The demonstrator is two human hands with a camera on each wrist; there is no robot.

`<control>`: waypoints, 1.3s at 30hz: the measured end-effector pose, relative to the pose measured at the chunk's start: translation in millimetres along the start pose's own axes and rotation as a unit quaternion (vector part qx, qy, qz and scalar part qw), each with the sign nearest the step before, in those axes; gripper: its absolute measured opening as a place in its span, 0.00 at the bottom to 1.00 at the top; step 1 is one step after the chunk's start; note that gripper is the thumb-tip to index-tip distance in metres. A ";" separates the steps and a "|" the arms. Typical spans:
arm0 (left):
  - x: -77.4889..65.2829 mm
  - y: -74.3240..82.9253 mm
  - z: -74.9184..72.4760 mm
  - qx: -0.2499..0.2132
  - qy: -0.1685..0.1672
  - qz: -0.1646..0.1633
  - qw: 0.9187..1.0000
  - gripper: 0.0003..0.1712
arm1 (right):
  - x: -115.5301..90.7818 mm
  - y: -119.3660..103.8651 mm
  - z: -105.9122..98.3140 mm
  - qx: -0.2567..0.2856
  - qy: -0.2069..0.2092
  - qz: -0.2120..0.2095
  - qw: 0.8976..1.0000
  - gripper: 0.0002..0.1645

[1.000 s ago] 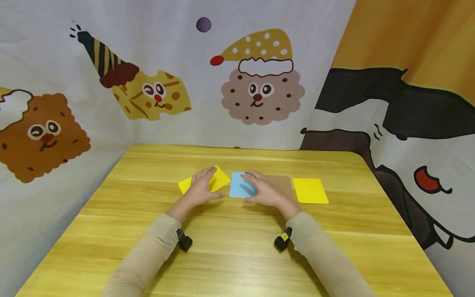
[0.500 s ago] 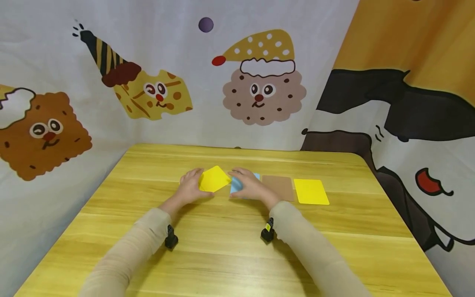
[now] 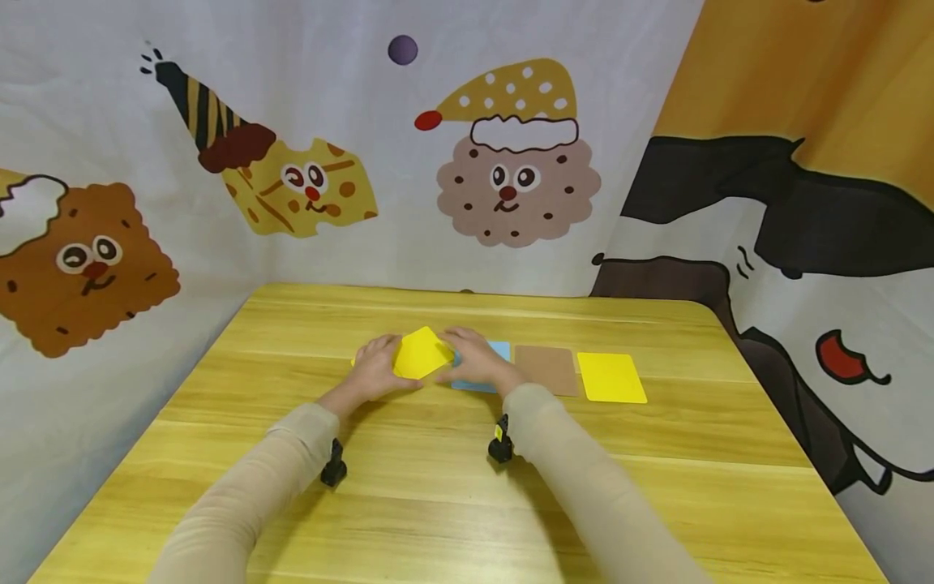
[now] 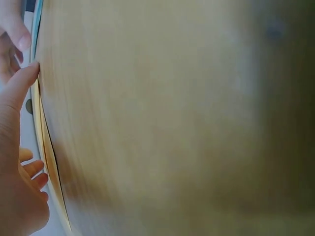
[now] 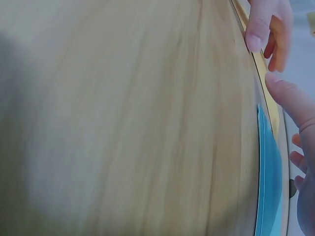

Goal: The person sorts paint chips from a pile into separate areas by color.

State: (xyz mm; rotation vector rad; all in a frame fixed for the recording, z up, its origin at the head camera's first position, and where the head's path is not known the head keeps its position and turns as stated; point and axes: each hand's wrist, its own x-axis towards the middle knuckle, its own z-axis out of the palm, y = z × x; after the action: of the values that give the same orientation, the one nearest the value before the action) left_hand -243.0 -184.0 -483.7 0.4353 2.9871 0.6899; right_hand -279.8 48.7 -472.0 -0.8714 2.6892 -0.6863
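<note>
In the head view a yellow square card (image 3: 425,353) lies turned at an angle between the hands, its left part covered. The left hand (image 3: 374,369) rests at its left side, and in the left wrist view the thumb (image 4: 24,81) is at the card's near edge, fingers spread beyond. The right hand (image 3: 474,358) is over the blue square card (image 3: 499,350), partly hiding it. Its fingertips reach the yellow card's right corner. In the right wrist view its thumb (image 5: 288,96) stands apart from the fingers, above where the yellow and blue cards meet.
A brown card (image 3: 547,371) and another yellow card (image 3: 611,377) lie in a row to the right of the blue one on the wooden table (image 3: 438,503). A curtain (image 3: 328,73) with cartoon prints hangs behind the table.
The right hand has moved left across the blue card to the angled yellow card, uncovering the brown card. The left hand has shifted slightly left to the yellow card's left side.
</note>
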 end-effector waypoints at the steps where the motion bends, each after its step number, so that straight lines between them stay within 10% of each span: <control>1: 0.2 -0.3 0.1 0.002 -0.003 0.000 1.000 0.64 | 1.4 -1.9 0.6 0.004 -0.002 0.003 1.000 0.55; 39: -1.0 -8.0 -5.3 -0.060 0.002 0.073 0.995 0.55 | 10.1 -13.6 12.8 -0.021 -0.012 0.012 1.000 0.53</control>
State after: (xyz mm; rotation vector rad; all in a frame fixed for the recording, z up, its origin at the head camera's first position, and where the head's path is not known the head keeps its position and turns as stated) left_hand -244.7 -193.3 -482.4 0.6506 2.9188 0.8783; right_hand -276.7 28.4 -477.0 -0.8507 2.6979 -0.6115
